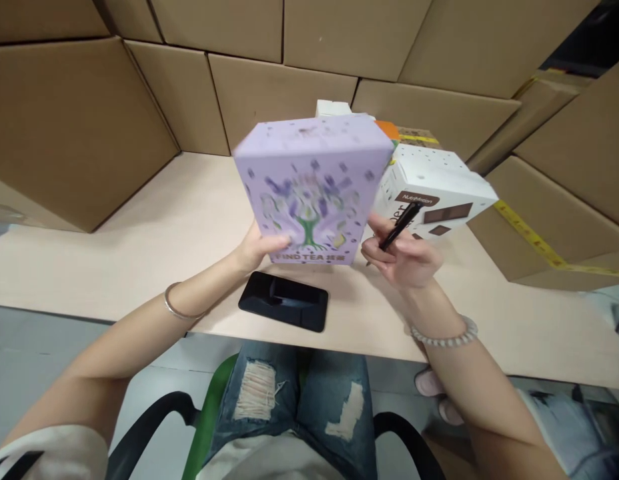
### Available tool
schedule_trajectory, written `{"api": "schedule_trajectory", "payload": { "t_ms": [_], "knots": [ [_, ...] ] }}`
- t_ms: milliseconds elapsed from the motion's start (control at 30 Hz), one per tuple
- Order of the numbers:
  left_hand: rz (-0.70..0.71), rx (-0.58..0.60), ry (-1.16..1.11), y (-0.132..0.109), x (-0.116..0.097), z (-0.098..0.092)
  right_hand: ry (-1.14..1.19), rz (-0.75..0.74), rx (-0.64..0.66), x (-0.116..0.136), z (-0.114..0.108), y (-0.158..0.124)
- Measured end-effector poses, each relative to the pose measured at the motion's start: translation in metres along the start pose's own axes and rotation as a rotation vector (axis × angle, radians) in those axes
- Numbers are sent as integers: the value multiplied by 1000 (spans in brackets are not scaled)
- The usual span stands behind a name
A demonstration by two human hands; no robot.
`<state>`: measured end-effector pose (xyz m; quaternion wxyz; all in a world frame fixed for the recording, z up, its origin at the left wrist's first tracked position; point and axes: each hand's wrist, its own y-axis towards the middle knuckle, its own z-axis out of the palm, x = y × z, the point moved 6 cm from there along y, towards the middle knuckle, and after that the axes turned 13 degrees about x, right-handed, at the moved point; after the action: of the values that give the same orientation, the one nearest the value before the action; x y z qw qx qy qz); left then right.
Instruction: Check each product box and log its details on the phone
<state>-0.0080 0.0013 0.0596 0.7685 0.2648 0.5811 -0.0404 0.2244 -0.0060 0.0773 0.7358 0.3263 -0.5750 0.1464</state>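
Observation:
A light purple tea box (312, 193) with a tree print and "FIND TEA" lettering is held up above the table, its front face towards me. My left hand (262, 247) grips its lower left corner, thumb on the front. A black pen (402, 225) is held in the closed fingers of my right hand (407, 257), beside the box's lower right edge; a fingertip is at that edge. Below the box a black phone (284, 300) lies flat near the table's front edge. Just behind my right hand stands a white NutriMotion box (439, 177).
Large cardboard boxes (289, 93) form a wall along the back of the pale table (114, 267). More cartons stand at the left (74, 127) and right (549, 233). Behind the purple box, a small white box (333, 108) and an orange item (388, 131) show partly.

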Motion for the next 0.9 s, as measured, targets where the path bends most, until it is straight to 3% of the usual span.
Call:
{"api": "schedule_trajectory", "payload": {
  "t_ms": [133,233,400,567,667,767,900],
  "knots": [
    [-93,-24,-194,0,-2,3,-166,24,55,7,9,-3],
    [-252,86,-257,-1,3,13,-250,-4,56,9,10,-7],
    [-333,209,-303,-7,5,23,-278,-70,88,15,12,-10],
    [-305,189,-299,-7,5,24,-282,-97,34,15,12,-12],
    [-243,125,-234,-6,6,22,-302,-120,-70,13,6,-11],
    [-159,85,-132,-5,7,20,-324,-69,-188,6,-3,-8],
    [-102,101,-6,-7,9,18,-339,0,-188,-8,0,-1]
  ]
}}
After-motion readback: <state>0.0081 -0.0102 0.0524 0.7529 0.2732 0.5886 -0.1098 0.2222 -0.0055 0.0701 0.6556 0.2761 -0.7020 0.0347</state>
